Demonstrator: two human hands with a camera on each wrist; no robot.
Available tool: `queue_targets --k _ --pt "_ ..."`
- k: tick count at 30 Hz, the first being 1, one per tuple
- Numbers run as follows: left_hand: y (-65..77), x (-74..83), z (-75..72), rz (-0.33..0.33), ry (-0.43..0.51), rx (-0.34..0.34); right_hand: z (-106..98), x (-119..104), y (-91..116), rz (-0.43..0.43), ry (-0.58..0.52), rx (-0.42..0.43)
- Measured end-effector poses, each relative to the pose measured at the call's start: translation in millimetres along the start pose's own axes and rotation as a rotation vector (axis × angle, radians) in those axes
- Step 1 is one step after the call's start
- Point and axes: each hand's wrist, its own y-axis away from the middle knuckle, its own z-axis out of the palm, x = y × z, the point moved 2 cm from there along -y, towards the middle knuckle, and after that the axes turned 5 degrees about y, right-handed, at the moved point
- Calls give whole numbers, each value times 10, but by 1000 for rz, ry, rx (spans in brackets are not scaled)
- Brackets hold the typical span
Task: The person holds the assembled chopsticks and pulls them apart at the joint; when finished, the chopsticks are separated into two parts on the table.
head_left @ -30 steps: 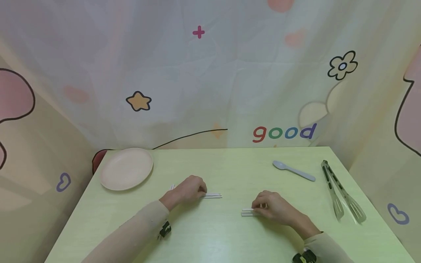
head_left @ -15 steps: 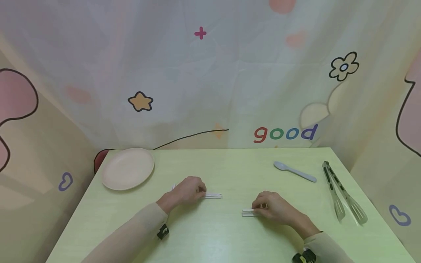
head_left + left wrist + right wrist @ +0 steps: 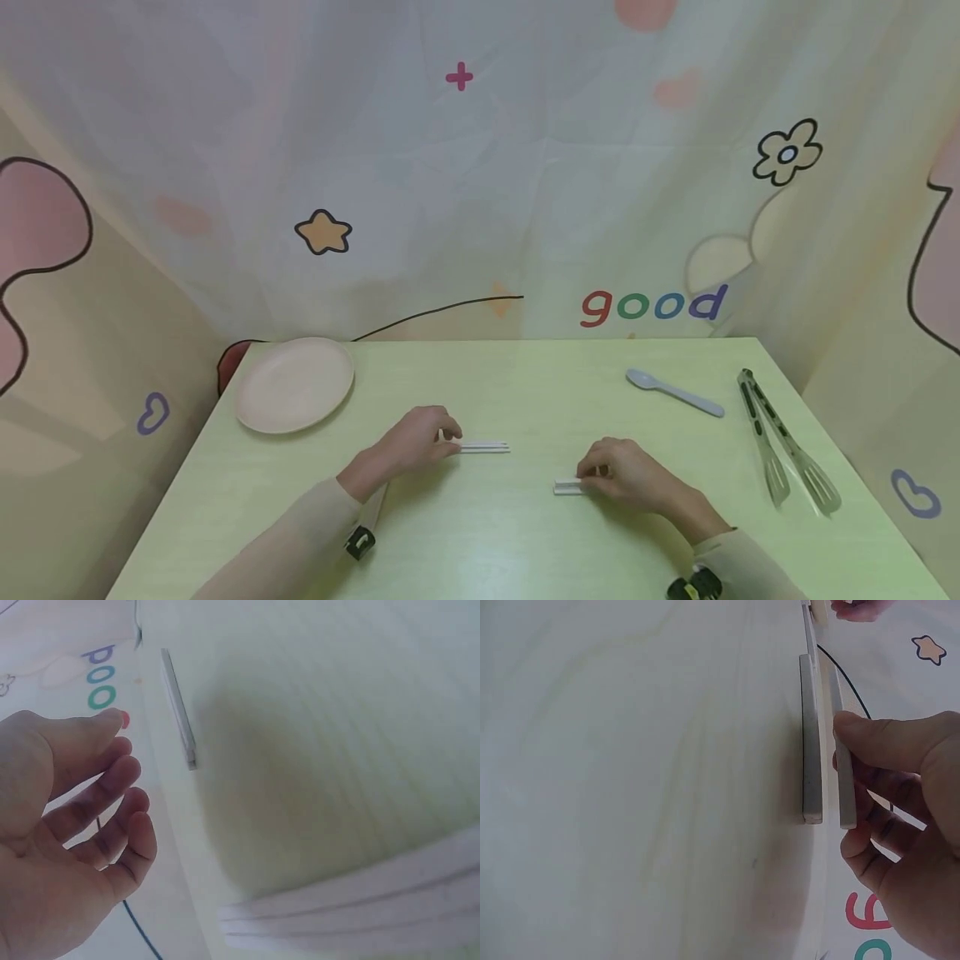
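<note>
My left hand is just left of a pair of thin white sticks at the table's middle. In the left wrist view its fingers are loosely curled with nothing between them, apart from the white stick pair farther right. Another set of pale sticks lies blurred in the foreground there. My right hand pinches one flat white stick between thumb and fingers. A second, similar stick lies parallel beside it on the table. The right ends of these two are hidden by my hand in the head view.
A round pale plate sits at the back left of the light green table. Toward the back right lies a light blue spoon. Metal tongs lie spread at the right edge. A printed curtain hangs behind.
My left hand has drawn slightly left and toward me, away from the middle sticks, with its thumb and fingers parting. The right hand stays nearly still; its two sticks appear slightly closer together.
</note>
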Motion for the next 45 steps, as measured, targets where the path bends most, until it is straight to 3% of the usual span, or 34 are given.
queue_targets --k 18,23,30,40,45 --pt "572 -18 -43 -172 51 102 -30 -14 -13 47 22 -52" --pt "732 -3 -45 -222 -28 141 -24 -10 -21 43 23 -52" --pt "955 29 -47 -280 -107 120 -19 -6 -37 57 28 -67" --pt "1105 24 -2 -395 -17 124 -31 3 -39 75 24 -82" --pt "1133 -6 45 -413 48 110 -28 14 -37 81 23 -88"
